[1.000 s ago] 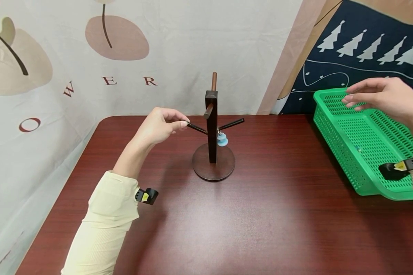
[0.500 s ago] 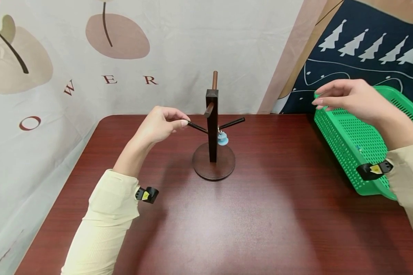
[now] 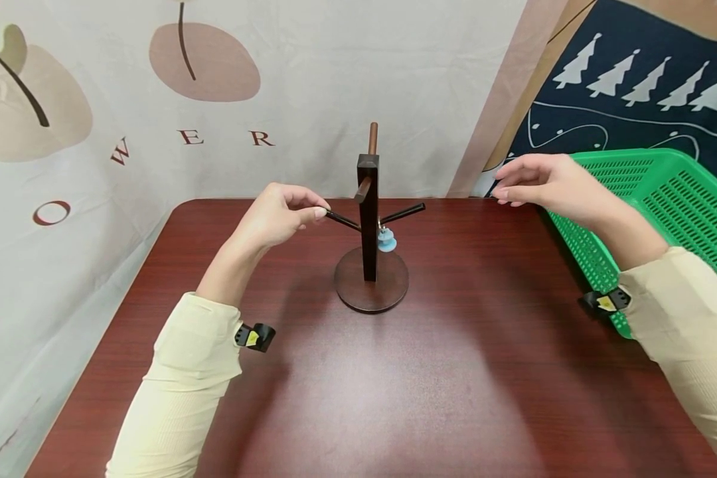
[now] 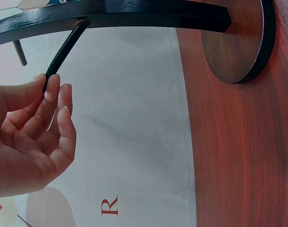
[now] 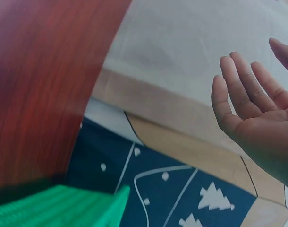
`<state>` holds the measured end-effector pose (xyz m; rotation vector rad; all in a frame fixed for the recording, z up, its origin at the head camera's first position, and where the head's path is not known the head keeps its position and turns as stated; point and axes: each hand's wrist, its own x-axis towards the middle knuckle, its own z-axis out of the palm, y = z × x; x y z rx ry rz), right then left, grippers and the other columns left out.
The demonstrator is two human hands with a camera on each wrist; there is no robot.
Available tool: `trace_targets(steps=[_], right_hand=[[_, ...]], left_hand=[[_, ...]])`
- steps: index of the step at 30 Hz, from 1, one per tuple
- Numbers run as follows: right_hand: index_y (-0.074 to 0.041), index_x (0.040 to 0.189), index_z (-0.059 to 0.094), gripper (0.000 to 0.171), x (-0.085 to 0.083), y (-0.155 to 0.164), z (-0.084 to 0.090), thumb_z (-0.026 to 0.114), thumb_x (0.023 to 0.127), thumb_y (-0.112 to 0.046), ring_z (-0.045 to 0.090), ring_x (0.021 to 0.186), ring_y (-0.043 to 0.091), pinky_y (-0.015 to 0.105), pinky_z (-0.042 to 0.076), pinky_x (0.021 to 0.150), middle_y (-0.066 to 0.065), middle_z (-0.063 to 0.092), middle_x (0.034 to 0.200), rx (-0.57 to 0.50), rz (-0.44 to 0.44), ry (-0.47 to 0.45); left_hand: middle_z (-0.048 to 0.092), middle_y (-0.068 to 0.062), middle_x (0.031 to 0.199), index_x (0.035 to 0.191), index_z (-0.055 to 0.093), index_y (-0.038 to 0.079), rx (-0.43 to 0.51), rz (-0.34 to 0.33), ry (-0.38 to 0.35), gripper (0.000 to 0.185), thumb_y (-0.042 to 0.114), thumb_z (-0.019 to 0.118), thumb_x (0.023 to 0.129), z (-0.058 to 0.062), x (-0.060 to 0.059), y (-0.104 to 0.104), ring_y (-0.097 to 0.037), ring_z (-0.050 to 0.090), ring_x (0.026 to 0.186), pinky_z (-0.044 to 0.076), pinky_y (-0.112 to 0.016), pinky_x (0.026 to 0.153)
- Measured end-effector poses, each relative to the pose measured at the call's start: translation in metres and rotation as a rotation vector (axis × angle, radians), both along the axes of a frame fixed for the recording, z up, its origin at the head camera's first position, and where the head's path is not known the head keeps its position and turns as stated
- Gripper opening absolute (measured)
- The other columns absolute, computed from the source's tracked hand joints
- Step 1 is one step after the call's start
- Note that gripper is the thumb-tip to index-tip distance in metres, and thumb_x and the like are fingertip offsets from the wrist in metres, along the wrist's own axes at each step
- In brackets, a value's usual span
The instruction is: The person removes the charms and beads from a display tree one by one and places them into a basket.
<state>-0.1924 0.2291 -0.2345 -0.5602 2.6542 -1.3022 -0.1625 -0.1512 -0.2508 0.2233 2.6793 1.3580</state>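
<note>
A dark wooden stand (image 3: 368,219) with a round base and several pegs stands upright on the table. My left hand (image 3: 281,216) pinches the tip of its left peg (image 4: 66,49) between thumb and index finger, while the other fingers curve loosely. On the right peg (image 3: 403,214), close to the post, a small light-blue ornament (image 3: 386,240) hangs by a metal ring; its exact kind is too small to tell. My right hand (image 3: 550,186) is in the air left of the green basket, its fingers relaxed. In the right wrist view the palm (image 5: 264,123) faces the camera and holds nothing.
A green plastic basket (image 3: 663,162) stands at the right of the reddish-brown table (image 3: 394,385), partly behind my right forearm. A printed cloth (image 3: 346,73) hangs behind the table's back edge. Each wrist wears a small black camera (image 3: 255,337).
My right hand has moved left from above the basket, past its near-left rim, towards the stand. The left hand has kept its pinch on the peg, and the stand has not moved.
</note>
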Motion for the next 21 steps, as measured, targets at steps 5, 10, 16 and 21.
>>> trace_targets(steps=[5,10,16,21], right_hand=[[-0.004,0.11,0.059,0.028,0.002,-0.016,-0.011,0.066,0.085,-0.012,0.064,0.08,0.013,0.023,0.051,0.07,0.004,0.067,0.091,-0.05,0.064,-0.015],[-0.003,0.112,0.058,0.031,0.005,-0.031,-0.019,0.066,0.084,-0.009,0.062,0.086,0.014,0.023,0.049,0.073,0.009,0.066,0.094,-0.057,0.141,-0.016],[-0.002,0.114,0.057,0.035,0.006,-0.05,-0.027,0.068,0.082,-0.009,0.061,0.088,0.017,0.025,0.049,0.074,0.01,0.065,0.096,-0.093,0.211,-0.039],[0.0,0.115,0.055,0.038,0.006,-0.065,-0.033,0.069,0.081,-0.009,0.061,0.089,0.019,0.027,0.049,0.076,0.01,0.064,0.098,-0.135,0.261,-0.085]], left_hand=[[0.065,-0.011,0.088,0.098,0.066,-0.002,0.004,0.001,-0.002,0.015,0.007,0.061,0.088,0.0,0.0,0.0,-0.011,0.059,0.075,0.047,-0.025,0.069],[0.065,-0.011,0.087,0.098,0.066,-0.002,0.007,-0.001,-0.002,0.015,0.008,0.061,0.088,0.0,0.0,0.0,-0.011,0.058,0.074,0.047,-0.024,0.067],[0.064,-0.008,0.084,0.097,0.067,-0.002,0.005,-0.006,0.005,0.015,0.008,0.061,0.088,0.0,0.0,0.0,-0.01,0.057,0.073,0.046,-0.023,0.067],[0.064,-0.006,0.084,0.098,0.066,-0.002,0.007,-0.003,-0.003,0.015,0.008,0.061,0.088,0.001,0.0,0.0,-0.01,0.058,0.074,0.047,-0.024,0.067]])
